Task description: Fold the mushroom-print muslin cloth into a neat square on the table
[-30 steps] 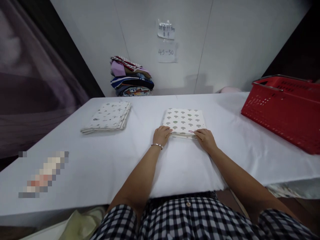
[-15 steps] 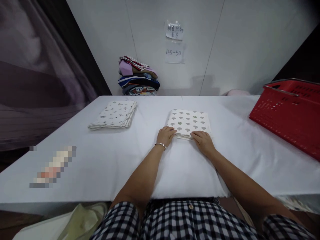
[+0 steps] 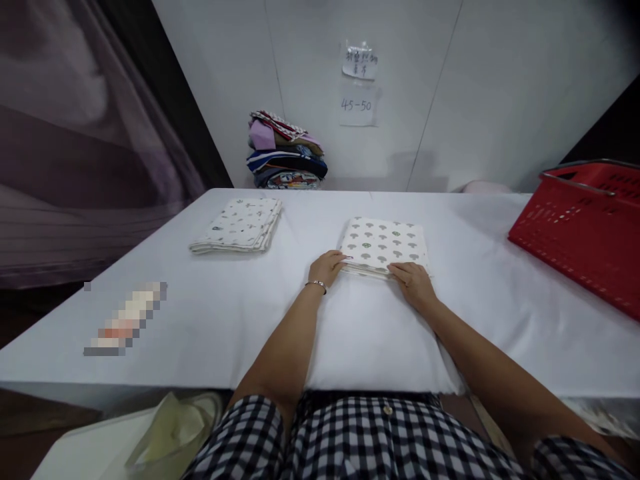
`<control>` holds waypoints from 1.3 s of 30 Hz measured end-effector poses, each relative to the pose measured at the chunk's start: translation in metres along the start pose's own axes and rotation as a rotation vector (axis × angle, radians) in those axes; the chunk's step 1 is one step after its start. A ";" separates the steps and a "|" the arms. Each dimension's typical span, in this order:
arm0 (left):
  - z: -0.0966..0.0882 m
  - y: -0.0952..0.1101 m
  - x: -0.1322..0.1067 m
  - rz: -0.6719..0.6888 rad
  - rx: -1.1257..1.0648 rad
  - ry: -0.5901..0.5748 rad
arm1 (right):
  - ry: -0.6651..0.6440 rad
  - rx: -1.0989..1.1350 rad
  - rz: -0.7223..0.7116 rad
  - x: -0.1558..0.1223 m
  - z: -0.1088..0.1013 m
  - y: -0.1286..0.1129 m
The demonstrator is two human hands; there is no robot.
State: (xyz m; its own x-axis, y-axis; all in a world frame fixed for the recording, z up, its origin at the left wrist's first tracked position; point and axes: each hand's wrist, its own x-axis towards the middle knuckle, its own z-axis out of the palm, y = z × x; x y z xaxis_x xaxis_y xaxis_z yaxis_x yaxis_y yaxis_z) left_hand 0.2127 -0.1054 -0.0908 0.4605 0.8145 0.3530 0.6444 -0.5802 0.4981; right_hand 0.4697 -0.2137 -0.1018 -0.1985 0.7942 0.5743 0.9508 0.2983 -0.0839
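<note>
A folded white cloth [image 3: 384,241] printed with grey mushroom shapes lies on the table in front of me. Its front edge shows several stacked layers. My left hand [image 3: 327,268], a bracelet on its wrist, has its fingers closed on the cloth's near left corner; the thumb is hard to see. Across the near edge, right of centre, my right hand [image 3: 414,283] rests with fingers stretched out on top of the fabric. Further left on the table is a second folded white cloth [image 3: 240,225] with small scattered prints, touched by neither hand.
A red plastic basket [image 3: 580,233] with a metal handle stands at the right. Folded fabrics [image 3: 287,153] are piled behind the table's far edge. A blurred-out object [image 3: 127,317] lies at the left on the white-covered table [image 3: 210,320]. Paper signs [image 3: 359,105] hang on the wall.
The camera view has shifted slightly, so everything sits a little further right. My left hand has moved slightly outward at the cloth's corner. My right hand stays at the near edge.
</note>
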 end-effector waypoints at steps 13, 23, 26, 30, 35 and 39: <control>0.003 0.004 -0.002 -0.023 -0.072 0.057 | -0.021 -0.015 0.027 0.005 -0.003 -0.004; 0.021 0.012 0.004 0.233 0.038 0.062 | -0.020 0.005 -0.026 -0.005 -0.006 0.004; 0.021 0.010 0.005 0.257 0.037 0.077 | -0.005 -0.005 0.011 -0.009 -0.009 0.008; 0.019 0.013 0.005 0.269 0.050 0.099 | -0.009 0.031 0.059 -0.009 -0.007 0.013; 0.018 0.028 0.002 0.290 0.060 0.121 | -0.012 0.066 0.073 -0.007 -0.007 0.012; 0.021 0.032 0.002 0.301 0.076 0.074 | -0.022 0.046 0.071 -0.007 -0.015 0.009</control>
State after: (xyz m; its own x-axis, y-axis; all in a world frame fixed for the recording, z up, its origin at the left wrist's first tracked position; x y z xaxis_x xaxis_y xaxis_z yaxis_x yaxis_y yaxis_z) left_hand 0.2468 -0.1223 -0.0911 0.5935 0.6024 0.5338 0.5307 -0.7915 0.3031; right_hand 0.4835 -0.2245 -0.0950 -0.1365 0.8255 0.5476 0.9508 0.2644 -0.1616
